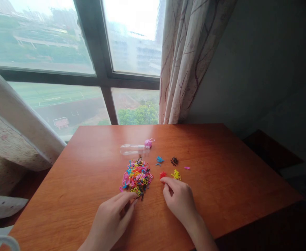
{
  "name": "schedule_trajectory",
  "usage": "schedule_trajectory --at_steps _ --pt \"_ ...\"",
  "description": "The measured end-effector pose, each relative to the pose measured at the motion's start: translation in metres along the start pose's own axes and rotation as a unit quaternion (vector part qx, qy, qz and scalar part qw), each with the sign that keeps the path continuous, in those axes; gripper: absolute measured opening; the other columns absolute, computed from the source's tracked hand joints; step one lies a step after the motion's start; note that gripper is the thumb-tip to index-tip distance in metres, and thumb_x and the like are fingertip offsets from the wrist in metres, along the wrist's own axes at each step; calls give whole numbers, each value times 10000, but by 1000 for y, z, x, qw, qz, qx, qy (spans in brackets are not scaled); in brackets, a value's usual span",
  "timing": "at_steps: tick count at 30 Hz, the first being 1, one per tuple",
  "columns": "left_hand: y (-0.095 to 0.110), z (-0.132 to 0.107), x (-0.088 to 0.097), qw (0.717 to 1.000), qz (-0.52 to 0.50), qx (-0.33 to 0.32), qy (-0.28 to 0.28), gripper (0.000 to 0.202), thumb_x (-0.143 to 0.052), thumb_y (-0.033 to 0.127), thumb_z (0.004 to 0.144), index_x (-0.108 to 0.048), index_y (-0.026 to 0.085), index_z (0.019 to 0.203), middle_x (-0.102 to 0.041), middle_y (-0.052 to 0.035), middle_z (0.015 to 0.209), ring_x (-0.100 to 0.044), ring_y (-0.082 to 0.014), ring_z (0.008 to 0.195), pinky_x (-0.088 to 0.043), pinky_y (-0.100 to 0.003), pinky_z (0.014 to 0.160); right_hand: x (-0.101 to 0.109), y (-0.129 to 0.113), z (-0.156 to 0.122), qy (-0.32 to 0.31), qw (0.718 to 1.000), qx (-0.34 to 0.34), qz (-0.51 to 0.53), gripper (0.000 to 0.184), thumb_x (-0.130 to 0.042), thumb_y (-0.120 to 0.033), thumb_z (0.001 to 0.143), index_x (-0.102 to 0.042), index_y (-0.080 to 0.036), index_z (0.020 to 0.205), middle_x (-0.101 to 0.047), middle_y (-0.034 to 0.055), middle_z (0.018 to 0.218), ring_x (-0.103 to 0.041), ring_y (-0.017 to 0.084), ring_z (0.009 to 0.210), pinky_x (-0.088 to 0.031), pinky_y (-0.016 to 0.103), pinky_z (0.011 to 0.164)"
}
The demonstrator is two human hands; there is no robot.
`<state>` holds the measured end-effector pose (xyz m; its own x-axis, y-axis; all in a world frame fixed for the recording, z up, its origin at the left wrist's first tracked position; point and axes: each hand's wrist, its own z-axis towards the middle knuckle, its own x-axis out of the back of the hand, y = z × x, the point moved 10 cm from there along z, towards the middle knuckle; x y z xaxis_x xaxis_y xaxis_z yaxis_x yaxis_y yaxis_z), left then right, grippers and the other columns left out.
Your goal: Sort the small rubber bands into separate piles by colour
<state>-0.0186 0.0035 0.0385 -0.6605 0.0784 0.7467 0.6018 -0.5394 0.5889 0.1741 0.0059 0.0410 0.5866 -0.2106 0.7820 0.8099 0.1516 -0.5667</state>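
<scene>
A mixed heap of small coloured loops (pixel 137 174), which look like rubber bands, lies on the wooden table. My left hand (pixel 112 216) reaches to the heap's near edge, thumb and forefinger almost together beside yellow and black loops. What is between those fingertips, if anything, is too small to see. To the right, my right hand (pixel 180 198) has its fingers pinched at a little pile of red loops (pixel 163 174), partly covering it. Whether a loop is in that pinch is hidden. Close by are piles of yellow loops (pixel 176 175), blue loops (pixel 159 159) and black loops (pixel 174 160).
A single pink loop (pixel 187 168) lies right of the piles. Behind the heap, a clear plastic bottle (pixel 133 149) with a pink cap (pixel 148 143) rests on its side. The wooden table (pixel 233 181) ends at a window with curtains (pixel 179 62).
</scene>
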Motion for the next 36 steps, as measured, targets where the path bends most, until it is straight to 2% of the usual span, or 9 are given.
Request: schedule_trajectory --at_steps 9,14,16,21,25,27,30,33,36 --pt "8 6 3 1000 -12 -13 -7 171 -490 225 928 -653 236 977 -723 -1 808 -671 -119 645 -512 -182 613 -26 -31 -30 -38 997 19 58 286 -445 -96 854 -683 -235 929 -715 13 807 -662 163 746 -417 234 696" --pt "28 37 -2 995 56 -45 -66 195 -470 221 929 -664 239 931 -718 0 804 -674 -139 667 -499 -214 607 -30 -32 -31 -49 998 22 44 262 -466 -92 856 -671 -241 923 -713 5 813 -659 158 761 -396 229 694" --pt "45 59 -11 986 97 -74 -112 236 -446 208 929 -677 249 956 -722 -14 843 -692 -173 755 -501 -242 624 -31 -31 -30 -49 998 20 40 259 -469 -89 855 -669 -240 920 -713 5 813 -659 156 761 -390 225 683" --pt "67 121 -40 965 162 -75 -192 218 -491 228 894 -708 247 902 -729 -28 844 -685 -186 728 -476 -252 600 -32 -29 -31 -43 998 18 43 281 -461 -86 847 -671 -245 945 -714 -2 822 -656 154 749 -391 226 675" --pt "66 157 -71 957 174 -68 -222 207 -513 231 887 -719 238 897 -737 -50 844 -695 -215 763 -501 -286 637 -34 -27 -33 -36 997 20 64 308 -457 -85 838 -676 -247 981 -717 3 865 -660 163 790 -413 240 731" --pt "61 166 -87 951 183 -59 -242 200 -517 230 907 -713 240 943 -731 -52 866 -694 -222 817 -523 -316 697 -35 -26 -34 -33 997 18 69 313 -461 -84 833 -678 -250 984 -718 5 874 -660 168 800 -418 246 746" --pt "52 173 -105 940 197 -45 -276 213 -551 291 939 -648 201 1105 -682 -67 1065 -662 -207 935 -545 -377 805 -36 -25 -35 -34 997 16 70 319 -464 -82 829 -681 -258 983 -719 2 875 -660 171 796 -419 249 735" --pt "46 175 -113 931 211 -31 -296 338 -584 341 930 -569 171 1223 -600 -91 1230 -625 -210 1026 -544 -424 860 -35 -25 -34 -36 997 14 70 327 -461 -76 825 -682 -261 979 -719 -2 873 -661 172 793 -416 251 726" --pt "42 178 -116 928 220 -26 -299 338 -584 335 930 -570 174 1226 -600 -91 1232 -623 -217 1034 -542 -428 863 -35 -26 -34 -35 997 12 67 329 -462 -73 819 -682 -263 973 -720 -4 871 -661 174 790 -412 254 723"
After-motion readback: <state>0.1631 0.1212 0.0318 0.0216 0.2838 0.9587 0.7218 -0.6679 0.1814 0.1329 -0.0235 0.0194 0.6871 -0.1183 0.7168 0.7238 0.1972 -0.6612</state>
